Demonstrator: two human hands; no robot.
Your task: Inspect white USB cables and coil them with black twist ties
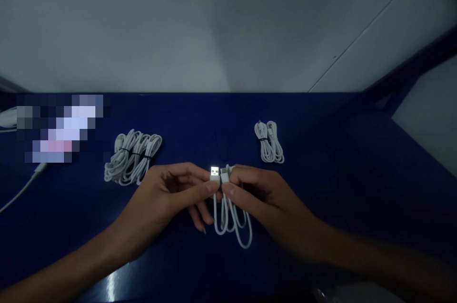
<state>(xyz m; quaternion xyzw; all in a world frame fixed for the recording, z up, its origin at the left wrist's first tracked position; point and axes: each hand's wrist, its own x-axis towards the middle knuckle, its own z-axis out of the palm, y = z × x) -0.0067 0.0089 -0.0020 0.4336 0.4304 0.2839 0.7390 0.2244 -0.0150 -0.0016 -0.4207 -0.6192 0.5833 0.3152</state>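
Above the blue table (178, 269), a white cable (244, 245) hangs in loops from both hands. My left hand (171, 193) pinches its USB plug (214, 172) between thumb and forefinger, metal end upward. The smaller plug (224, 175) at its other end is pinched by my right hand (264, 193), close beside the first plug, with the top of the loops against the fingers. Several bundled white cables (133, 155) lie beyond my left hand. Beyond my right hand are tied white cables (269, 142) in a smaller group.
A pixelated bright object (71, 127) lies at the left of the table, with a white cord (19, 193) running from it. A pale wall (185, 27) rises behind the table. A dark blue frame bar (410, 67) stands at the right.
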